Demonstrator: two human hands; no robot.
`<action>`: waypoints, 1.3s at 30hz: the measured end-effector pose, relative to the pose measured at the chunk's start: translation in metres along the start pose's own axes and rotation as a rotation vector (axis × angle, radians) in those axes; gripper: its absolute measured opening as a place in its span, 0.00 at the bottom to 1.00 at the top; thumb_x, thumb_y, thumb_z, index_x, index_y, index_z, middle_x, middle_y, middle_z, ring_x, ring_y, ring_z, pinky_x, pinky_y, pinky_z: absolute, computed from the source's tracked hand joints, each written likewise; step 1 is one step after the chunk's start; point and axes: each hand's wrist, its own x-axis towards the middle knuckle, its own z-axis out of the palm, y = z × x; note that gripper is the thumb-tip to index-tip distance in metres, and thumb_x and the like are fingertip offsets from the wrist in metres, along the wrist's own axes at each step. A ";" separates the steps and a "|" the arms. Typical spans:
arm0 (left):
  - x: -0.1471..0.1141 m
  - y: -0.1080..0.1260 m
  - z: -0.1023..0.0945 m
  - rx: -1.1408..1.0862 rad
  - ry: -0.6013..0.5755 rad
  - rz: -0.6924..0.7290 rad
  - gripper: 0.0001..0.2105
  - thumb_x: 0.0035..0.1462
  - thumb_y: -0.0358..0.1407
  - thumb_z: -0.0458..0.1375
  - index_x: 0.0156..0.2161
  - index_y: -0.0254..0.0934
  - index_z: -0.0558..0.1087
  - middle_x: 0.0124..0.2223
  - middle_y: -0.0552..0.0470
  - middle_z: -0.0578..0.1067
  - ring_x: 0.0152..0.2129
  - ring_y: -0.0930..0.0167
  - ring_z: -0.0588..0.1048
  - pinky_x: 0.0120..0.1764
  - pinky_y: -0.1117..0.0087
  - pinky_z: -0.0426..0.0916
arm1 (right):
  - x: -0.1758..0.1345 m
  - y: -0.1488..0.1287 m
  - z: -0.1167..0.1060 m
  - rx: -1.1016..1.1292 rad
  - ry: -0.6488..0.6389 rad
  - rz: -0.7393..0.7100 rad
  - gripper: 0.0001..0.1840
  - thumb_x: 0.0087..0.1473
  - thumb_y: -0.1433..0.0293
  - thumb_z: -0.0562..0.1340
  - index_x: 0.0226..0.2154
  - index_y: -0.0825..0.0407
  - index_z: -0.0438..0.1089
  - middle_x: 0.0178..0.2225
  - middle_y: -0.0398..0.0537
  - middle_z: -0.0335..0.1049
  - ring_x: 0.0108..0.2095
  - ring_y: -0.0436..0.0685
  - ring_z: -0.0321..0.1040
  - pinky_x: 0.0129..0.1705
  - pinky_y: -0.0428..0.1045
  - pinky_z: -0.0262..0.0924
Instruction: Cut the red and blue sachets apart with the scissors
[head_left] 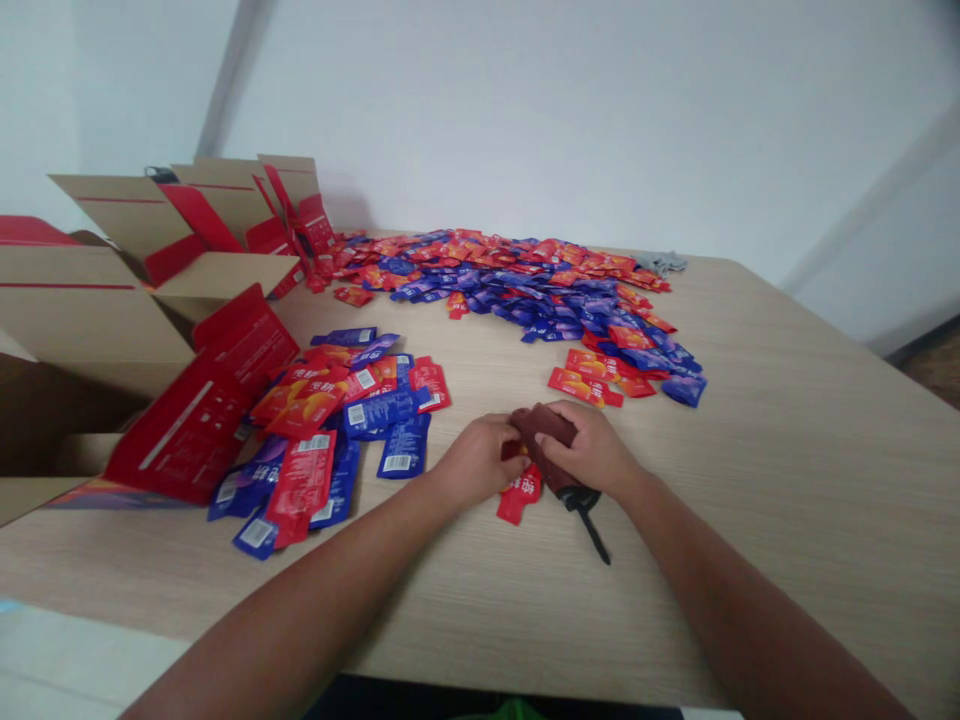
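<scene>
Head view: a brown tool (553,474) is held over a red sachet (514,503) on the tabletop (465,600).
The tool is wrapped by the right hand (596,447), its black stem pointed nearward; the fingers of the left hand (478,458) are curled beside the sachet, but whether it is pinched cannot be told. Mixed sachets (306,475) are strewn at left beside open boxes (82,315); a long pile (510,285) is spread behind.

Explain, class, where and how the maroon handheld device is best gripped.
Probably round the middle of the maroon device, coming from the right: its long body suits a wrapping grip, the left hand crowds its left side, and a thin black tail sticks out of its near end. The right hand holds it from that side.
</scene>
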 end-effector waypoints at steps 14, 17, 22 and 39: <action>-0.003 -0.006 0.011 -0.119 0.125 -0.224 0.46 0.52 0.32 0.70 0.74 0.40 0.56 0.57 0.43 0.79 0.55 0.57 0.77 0.61 0.53 0.69 | 0.002 -0.001 0.002 -0.181 -0.043 0.059 0.09 0.58 0.66 0.66 0.42 0.50 0.76 0.38 0.48 0.78 0.37 0.59 0.72 0.39 0.51 0.59; -0.003 -0.008 0.013 -0.123 0.121 -0.201 0.45 0.54 0.34 0.70 0.73 0.39 0.57 0.57 0.44 0.79 0.55 0.57 0.77 0.62 0.52 0.68 | 0.004 0.003 0.001 -0.205 0.015 0.142 0.07 0.59 0.66 0.65 0.40 0.50 0.75 0.36 0.47 0.77 0.35 0.58 0.71 0.37 0.51 0.58; -0.005 -0.012 0.016 -0.074 0.136 -0.189 0.44 0.54 0.35 0.70 0.73 0.37 0.58 0.59 0.40 0.78 0.56 0.56 0.76 0.62 0.51 0.69 | 0.002 -0.001 -0.002 -0.172 -0.001 0.050 0.10 0.57 0.67 0.67 0.43 0.49 0.76 0.38 0.48 0.78 0.38 0.59 0.72 0.40 0.52 0.60; -0.004 -0.011 0.015 -0.064 0.124 -0.193 0.41 0.55 0.36 0.69 0.72 0.38 0.59 0.57 0.43 0.79 0.55 0.57 0.77 0.62 0.52 0.69 | 0.003 0.004 -0.001 -0.196 0.020 0.121 0.07 0.59 0.67 0.65 0.41 0.49 0.75 0.36 0.46 0.77 0.34 0.57 0.70 0.36 0.50 0.57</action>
